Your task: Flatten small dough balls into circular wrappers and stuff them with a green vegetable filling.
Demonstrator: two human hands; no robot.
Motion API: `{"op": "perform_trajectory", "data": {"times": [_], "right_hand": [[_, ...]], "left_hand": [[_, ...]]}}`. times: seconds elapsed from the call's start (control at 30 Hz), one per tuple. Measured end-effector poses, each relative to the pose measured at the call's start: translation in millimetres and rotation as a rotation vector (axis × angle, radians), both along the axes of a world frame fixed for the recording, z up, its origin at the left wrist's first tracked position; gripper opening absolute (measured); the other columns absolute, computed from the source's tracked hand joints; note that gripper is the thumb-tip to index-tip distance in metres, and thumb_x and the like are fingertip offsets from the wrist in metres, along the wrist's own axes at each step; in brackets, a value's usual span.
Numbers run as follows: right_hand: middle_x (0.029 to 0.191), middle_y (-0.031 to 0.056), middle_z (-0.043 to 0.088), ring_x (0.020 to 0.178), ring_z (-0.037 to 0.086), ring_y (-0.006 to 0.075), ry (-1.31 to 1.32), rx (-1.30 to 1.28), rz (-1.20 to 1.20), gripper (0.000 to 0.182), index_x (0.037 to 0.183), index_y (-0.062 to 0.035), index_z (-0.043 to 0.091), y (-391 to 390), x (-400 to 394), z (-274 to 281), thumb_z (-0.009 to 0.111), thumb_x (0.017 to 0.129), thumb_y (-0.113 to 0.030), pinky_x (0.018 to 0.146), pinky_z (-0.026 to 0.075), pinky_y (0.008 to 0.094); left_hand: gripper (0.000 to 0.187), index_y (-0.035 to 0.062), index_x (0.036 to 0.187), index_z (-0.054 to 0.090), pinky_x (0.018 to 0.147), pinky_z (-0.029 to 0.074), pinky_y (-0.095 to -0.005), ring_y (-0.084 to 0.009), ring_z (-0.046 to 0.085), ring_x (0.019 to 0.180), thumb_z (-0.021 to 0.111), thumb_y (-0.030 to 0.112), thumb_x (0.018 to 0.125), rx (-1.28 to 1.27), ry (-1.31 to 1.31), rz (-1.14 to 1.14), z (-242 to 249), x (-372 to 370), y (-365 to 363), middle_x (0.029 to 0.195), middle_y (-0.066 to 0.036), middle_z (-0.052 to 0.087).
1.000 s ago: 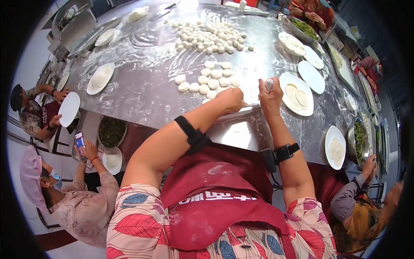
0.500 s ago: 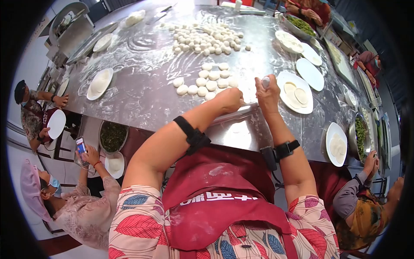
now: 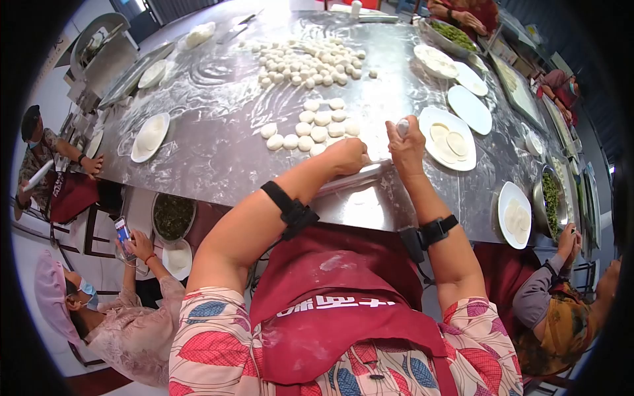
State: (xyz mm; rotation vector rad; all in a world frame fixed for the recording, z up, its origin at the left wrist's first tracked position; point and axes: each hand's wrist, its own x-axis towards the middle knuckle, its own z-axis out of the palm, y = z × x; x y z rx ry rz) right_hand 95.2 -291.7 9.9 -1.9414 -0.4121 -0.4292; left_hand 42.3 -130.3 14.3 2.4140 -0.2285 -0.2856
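At the table's near edge, my left hand (image 3: 348,156) is closed, its fingers curled down toward the metal surface; what they hold is hidden. My right hand (image 3: 407,146) wraps round a pale rounded handle (image 3: 403,127), whose end shows above the fist. Small flattened dough rounds (image 3: 321,119) lie just beyond my left hand. Further back is a large group of dough balls (image 3: 310,61). Beside my right hand, a white plate (image 3: 429,157) carries thin round wrappers (image 3: 456,142).
The floured metal table (image 3: 218,158) spreads ahead. More plates stand right (image 3: 470,109) and left (image 3: 150,137). Bowls of green filling (image 3: 551,198) stand at right. One person at lower left holds a phone (image 3: 122,229); other people are around the table.
The view has shifted slightly, moving the table's contents a little left. Both hands stay near the table edge. The person at far left has turned a white plate edge-on.
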Motion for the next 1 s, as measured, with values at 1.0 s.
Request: {"op": "perform_trajectory", "data": {"times": [1.0], "right_hand": [[0.065, 0.0176, 0.057, 0.056, 0.056, 0.0314, -0.014, 0.064, 0.010, 0.028, 0.088, 0.0008, 0.050, 3, -2, 2, 0.072, 0.080, -0.014, 0.053, 0.043, 0.0381]], "left_hand": [[0.020, 0.0000, 0.089, 0.068, 0.067, 0.049, -0.0344, -0.0211, 0.064, 0.075, 0.068, 0.019, 0.083, -0.015, 0.095, 0.180, -4, -4, 12, 0.079, -0.014, 0.068]]}}
